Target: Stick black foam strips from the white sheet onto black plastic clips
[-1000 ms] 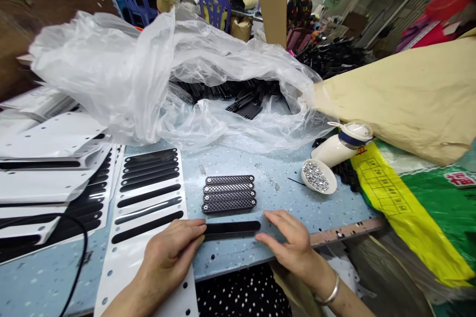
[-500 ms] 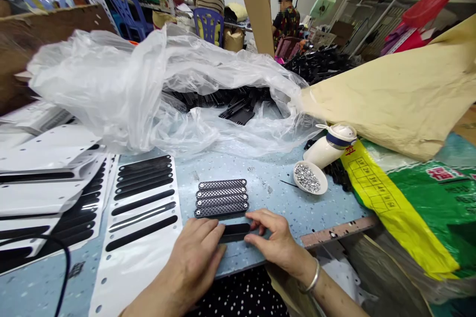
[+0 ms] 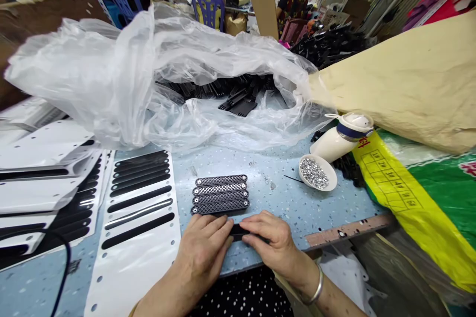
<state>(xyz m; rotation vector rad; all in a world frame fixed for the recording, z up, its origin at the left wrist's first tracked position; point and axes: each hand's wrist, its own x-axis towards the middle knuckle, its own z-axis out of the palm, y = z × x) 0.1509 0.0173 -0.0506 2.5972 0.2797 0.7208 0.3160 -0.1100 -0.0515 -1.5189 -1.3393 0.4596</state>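
A narrow black bar (image 3: 238,232) lies at the table's front edge, mostly covered by my fingers. My left hand (image 3: 204,245) grips its left part, fingers pressed together over the top and thumb along the near side. With thumb and fingertips, my right hand (image 3: 273,240) pinches the bar farther right. Just beyond my hands, several black bars with a lattice pattern (image 3: 221,193) lie side by side, a small silvery rivet at each end. To the left is a white backing sheet (image 3: 130,272) bearing black adhesive strips (image 3: 139,198).
A white bowl (image 3: 329,187) of small metal rivets (image 3: 313,173) stands at the right beside a leaning white bottle (image 3: 330,143). Clear plastic sheeting (image 3: 178,124) with black parts (image 3: 241,104) spans the back. More strip sheets (image 3: 33,188) and a black cable (image 3: 68,257) lie left. Two people sit beyond.
My right hand has moved left along the bar, closing its fingers onto it, and my left fingers have slid slightly right. The view has tilted down a little.
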